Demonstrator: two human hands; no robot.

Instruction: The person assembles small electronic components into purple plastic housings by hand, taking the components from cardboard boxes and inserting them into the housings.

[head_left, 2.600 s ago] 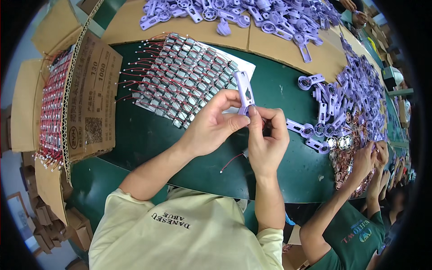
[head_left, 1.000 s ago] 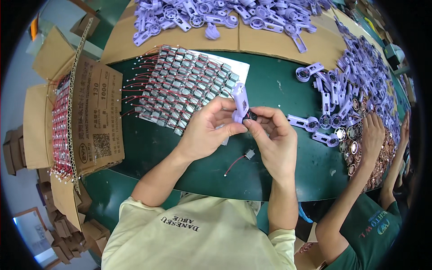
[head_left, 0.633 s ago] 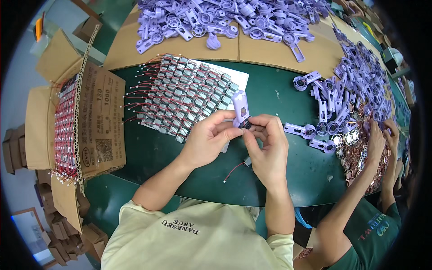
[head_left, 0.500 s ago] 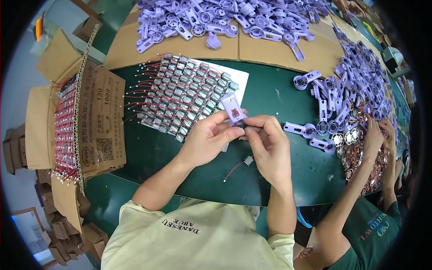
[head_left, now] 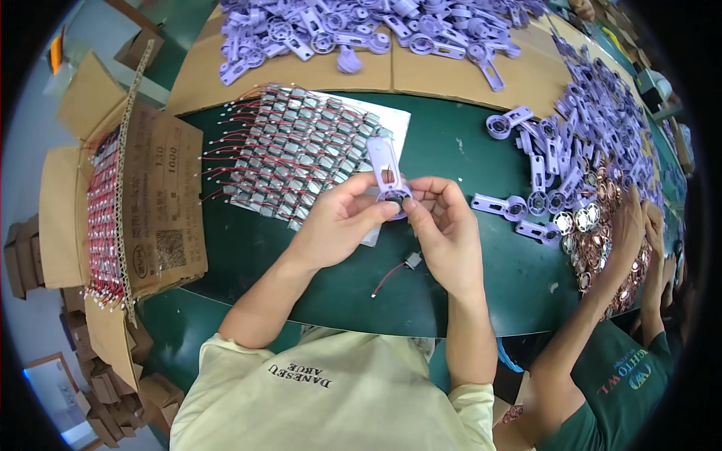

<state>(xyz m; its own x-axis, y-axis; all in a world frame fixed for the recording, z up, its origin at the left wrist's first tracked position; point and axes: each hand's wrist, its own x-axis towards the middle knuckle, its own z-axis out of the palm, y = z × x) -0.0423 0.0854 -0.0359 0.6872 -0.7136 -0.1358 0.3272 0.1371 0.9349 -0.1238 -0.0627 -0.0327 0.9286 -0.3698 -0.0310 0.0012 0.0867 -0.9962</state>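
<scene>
Between my hands is a purple plastic housing [head_left: 384, 159], a long slotted handle with a round ring at its lower end. My left hand [head_left: 340, 222] is closed on it, thumb pressed at the ring. The fingertips of my right hand [head_left: 445, 229] pinch the ring's right side; any small part under them is hidden. A small metal motor [head_left: 413, 260] with a red lead lies on the green table just below my hands. Behind my left hand, rows of similar motors [head_left: 301, 143] with red wires cover a white board [head_left: 396, 124].
An open cardboard box [head_left: 162, 203] holding more wired motors stands at left. Purple housings [head_left: 346, 34] are heaped on cardboard at the back, with more [head_left: 538, 177] at right. There, a co-worker's hands [head_left: 635, 225] reach over a pile of copper-coloured coiled parts [head_left: 602, 259].
The housing has tipped, so its ring now faces up more and shows between my fingers. My hands stay nearly in place. The whole view has shifted slightly.
</scene>
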